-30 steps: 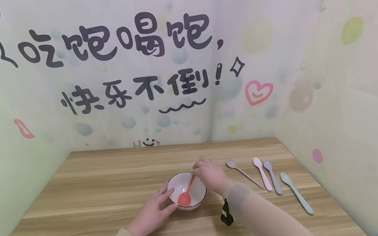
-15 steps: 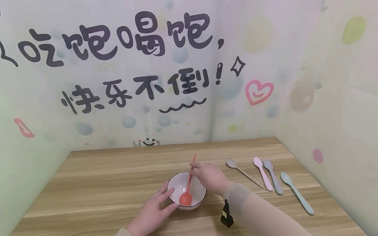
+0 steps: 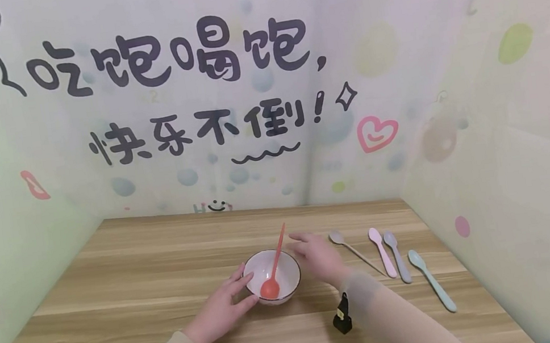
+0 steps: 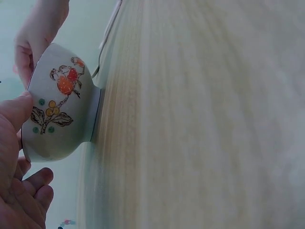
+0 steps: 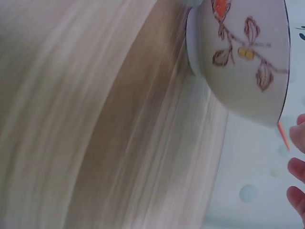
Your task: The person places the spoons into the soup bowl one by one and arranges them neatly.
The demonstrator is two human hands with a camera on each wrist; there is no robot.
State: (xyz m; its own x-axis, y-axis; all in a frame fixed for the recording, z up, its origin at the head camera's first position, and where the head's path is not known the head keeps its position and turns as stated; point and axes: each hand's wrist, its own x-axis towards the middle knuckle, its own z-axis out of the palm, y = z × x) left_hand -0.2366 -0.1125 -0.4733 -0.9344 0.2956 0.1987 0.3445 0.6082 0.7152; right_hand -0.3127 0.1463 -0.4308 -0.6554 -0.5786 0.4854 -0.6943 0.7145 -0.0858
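A white bowl (image 3: 287, 282) with a dark rim stands on the wooden table, painted branches and berries showing on its outside in both wrist views. My left hand (image 3: 222, 310) holds its left side, thumb and fingers at the rim; the left wrist view shows the thumb (image 4: 19, 109) against the rim. Inside leans a red spoon (image 3: 270, 288), scoop down, its handle resting across the far rim. Just right of the bowl, my right hand (image 3: 318, 255) is off the handle, its fingers loosely extended and holding nothing. In the right wrist view, its fingertips (image 5: 298, 168) appear beside the bowl.
Right of my right hand lie a beige spoon (image 3: 354, 250), a pink spoon (image 3: 382, 253), a grey-purple spoon (image 3: 397, 258) and a pale green spoon (image 3: 431, 281). Printed walls (image 3: 235, 182) border the wooden table (image 3: 129, 286) at the back and sides.
My right hand slid down the red spoon's handle, let go and drew away to the right. The spoon now leans on the far rim. My left hand stayed at the bowl.
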